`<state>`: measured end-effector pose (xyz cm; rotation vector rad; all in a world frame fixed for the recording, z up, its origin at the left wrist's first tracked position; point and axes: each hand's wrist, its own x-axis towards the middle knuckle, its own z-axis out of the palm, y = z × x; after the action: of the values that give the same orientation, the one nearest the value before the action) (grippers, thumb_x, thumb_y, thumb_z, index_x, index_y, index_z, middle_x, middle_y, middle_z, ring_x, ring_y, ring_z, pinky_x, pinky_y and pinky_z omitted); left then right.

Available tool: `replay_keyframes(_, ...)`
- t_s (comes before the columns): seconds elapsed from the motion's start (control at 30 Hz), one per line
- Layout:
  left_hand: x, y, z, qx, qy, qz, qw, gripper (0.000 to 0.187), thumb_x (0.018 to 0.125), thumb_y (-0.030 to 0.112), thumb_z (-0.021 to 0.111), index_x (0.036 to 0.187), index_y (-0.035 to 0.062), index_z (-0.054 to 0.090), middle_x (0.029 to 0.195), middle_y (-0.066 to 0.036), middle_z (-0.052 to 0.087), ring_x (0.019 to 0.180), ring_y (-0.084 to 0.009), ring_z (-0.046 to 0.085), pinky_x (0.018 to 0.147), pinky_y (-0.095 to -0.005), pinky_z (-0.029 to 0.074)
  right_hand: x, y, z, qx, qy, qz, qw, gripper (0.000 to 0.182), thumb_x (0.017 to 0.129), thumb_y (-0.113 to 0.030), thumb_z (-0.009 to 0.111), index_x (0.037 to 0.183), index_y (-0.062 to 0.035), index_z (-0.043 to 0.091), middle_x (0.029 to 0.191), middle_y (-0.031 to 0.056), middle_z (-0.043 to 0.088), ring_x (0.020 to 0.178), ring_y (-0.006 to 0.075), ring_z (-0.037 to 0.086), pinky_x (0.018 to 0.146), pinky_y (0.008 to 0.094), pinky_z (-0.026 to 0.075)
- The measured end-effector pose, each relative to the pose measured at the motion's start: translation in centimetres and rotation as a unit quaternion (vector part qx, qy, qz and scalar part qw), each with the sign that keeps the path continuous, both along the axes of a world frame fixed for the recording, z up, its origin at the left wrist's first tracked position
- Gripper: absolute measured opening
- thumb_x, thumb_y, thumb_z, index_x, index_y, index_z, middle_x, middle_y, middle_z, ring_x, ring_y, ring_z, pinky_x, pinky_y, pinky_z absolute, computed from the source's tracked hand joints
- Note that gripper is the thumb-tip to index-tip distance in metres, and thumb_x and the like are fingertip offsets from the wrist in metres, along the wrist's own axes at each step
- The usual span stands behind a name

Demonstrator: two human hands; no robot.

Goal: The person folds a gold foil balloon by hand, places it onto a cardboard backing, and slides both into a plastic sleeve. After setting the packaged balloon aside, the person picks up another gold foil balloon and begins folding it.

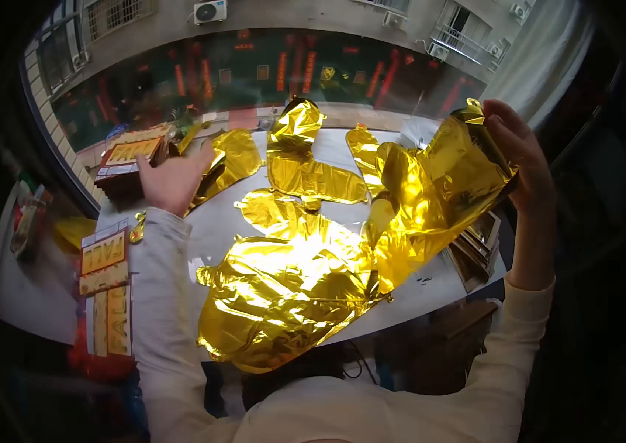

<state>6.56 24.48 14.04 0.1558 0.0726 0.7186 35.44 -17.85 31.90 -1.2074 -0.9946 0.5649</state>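
Shiny gold foil pieces lie spread over the white table. My right hand is closed on the upper right edge of a large gold foil piece, which is lifted at that end. At the left, my left hand has its thumb and fingers apart, beside a flat gold foil piece and a stack of printed cards. A bulky crumpled foil piece lies at the front edge. Behind it is an L-shaped foil piece.
Printed packets lie by my left sleeve. Flat brown-edged packs sit at the table's right. The white table stands against a window, with a building and air conditioner outside. A pale curtain hangs at the right.
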Motion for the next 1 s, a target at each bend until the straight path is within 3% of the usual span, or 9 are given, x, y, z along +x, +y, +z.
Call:
replay_keyframes(0.07, 0.1, -1.4, 1.8, 0.028, -0.010, 0.017, 0.999, 0.087, 0.102, 0.064, 0.043, 0.156, -0.0034, 0.031, 0.163, -0.028, 0.031, 0.151, -0.0415, 0.032, 0.126, -0.0561, 0.020, -0.8, 0.3, 0.0, -0.007, 0.002, 0.004, 1.000, 0.031, 0.101, -0.013, 0.070, 0.130, -0.0033, 0.068, 0.118, 0.0071, 0.074, 0.104, 0.0159, 0.072, 0.090, 0.0278, 0.059)
replay_keyframes(0.13, 0.6, -2.2, 2.9, -0.011, 0.093, 0.210, 0.973, 0.077, 0.102, 0.051, 0.055, 0.154, -0.0029, 0.035, 0.159, -0.026, 0.037, 0.151, -0.0380, 0.035, 0.125, -0.0527, 0.027, -1.5, 0.7, 0.0, 0.003, -0.011, 0.043, 0.999, 0.031, 0.100, -0.012, 0.070, 0.130, -0.0033, 0.068, 0.118, 0.0070, 0.073, 0.105, 0.0150, 0.072, 0.091, 0.0279, 0.059)
replay_keyframes(0.23, 0.8, -3.4, 0.9, 0.204, 0.131, 0.139, 0.960, 0.068, 0.100, 0.035, 0.060, 0.155, 0.0017, 0.037, 0.162, -0.017, 0.038, 0.153, -0.0305, 0.034, 0.122, -0.0452, 0.033, -3.6, 1.4, 0.5, -0.008, -0.050, 0.042, 0.998, 0.030, 0.100, -0.012, 0.069, 0.129, -0.0031, 0.068, 0.117, 0.0076, 0.073, 0.105, 0.0142, 0.072, 0.092, 0.0275, 0.058)
replay_keyframes(0.4, 2.7, -12.4, 0.6, 0.770, 0.109, 0.045, 0.627, 0.119, 0.078, 0.026, 0.092, 0.167, 0.0066, 0.016, 0.169, -0.014, 0.030, 0.159, -0.0266, 0.022, 0.128, -0.0407, 0.019, -7.2, 3.0, 1.7, -0.031, -0.024, 0.143, 0.989, 0.033, 0.101, -0.010, 0.067, 0.133, -0.0043, 0.064, 0.119, 0.0079, 0.073, 0.106, 0.0153, 0.072, 0.093, 0.0288, 0.059)
replay_keyframes(0.47, 3.8, -15.1, 1.0, 0.802, 0.037, 0.045, 0.595, 0.135, 0.067, 0.026, 0.099, 0.169, 0.0082, 0.012, 0.170, -0.015, 0.027, 0.160, -0.0277, 0.018, 0.128, -0.0431, 0.015, -8.5, 3.4, 2.0, -0.037, -0.015, 0.164, 0.986, 0.033, 0.101, -0.010, 0.067, 0.133, -0.0042, 0.064, 0.119, 0.0079, 0.073, 0.106, 0.0157, 0.073, 0.093, 0.0290, 0.059)
replay_keyframes(0.6, 4.7, -17.7, 1.3, 0.771, -0.012, 0.010, 0.637, 0.131, 0.067, 0.025, 0.099, 0.168, 0.0106, 0.017, 0.168, -0.015, 0.032, 0.158, -0.0276, 0.025, 0.127, -0.0426, 0.018, -8.7, 3.0, 3.1, -0.023, -0.003, 0.172, 0.985, 0.032, 0.101, -0.010, 0.067, 0.133, -0.0042, 0.065, 0.118, 0.0080, 0.074, 0.105, 0.0164, 0.073, 0.092, 0.0294, 0.060)
replay_keyframes(0.73, 3.8, -17.8, 2.4, 0.685, 0.018, -0.292, 0.667, 0.081, 0.074, 0.022, 0.096, 0.144, 0.0072, 0.058, 0.135, -0.009, 0.067, 0.125, -0.0179, 0.060, 0.113, -0.0381, 0.042, -6.0, 1.8, 4.4, 0.004, 0.025, 0.161, 0.987, 0.032, 0.101, -0.010, 0.067, 0.133, -0.0041, 0.065, 0.118, 0.0081, 0.074, 0.105, 0.0170, 0.074, 0.092, 0.0298, 0.060)
replay_keyframes(0.83, 3.3, -17.6, -0.3, 0.742, 0.010, -0.332, 0.582, 0.070, 0.076, 0.023, 0.096, 0.136, 0.0068, 0.065, 0.132, -0.008, 0.069, 0.125, -0.0166, 0.060, 0.110, -0.0349, 0.044, -4.0, 0.3, 4.8, 0.013, 0.049, 0.156, 0.987, 0.032, 0.101, -0.010, 0.067, 0.133, -0.0041, 0.065, 0.118, 0.0081, 0.074, 0.104, 0.0176, 0.074, 0.091, 0.0301, 0.061)
replay_keyframes(1.0, -0.3, -20.4, -2.2, 0.659, 0.033, -0.381, 0.648, 0.033, 0.089, 0.011, 0.084, 0.118, 0.0017, 0.072, 0.109, -0.006, 0.075, 0.102, -0.0146, 0.067, 0.095, -0.0315, 0.053, 0.4, -2.5, 5.0, 0.048, 0.037, 0.083, 0.995, 0.031, 0.102, -0.010, 0.067, 0.132, -0.0040, 0.066, 0.117, 0.0082, 0.074, 0.104, 0.0184, 0.075, 0.090, 0.0306, 0.062)
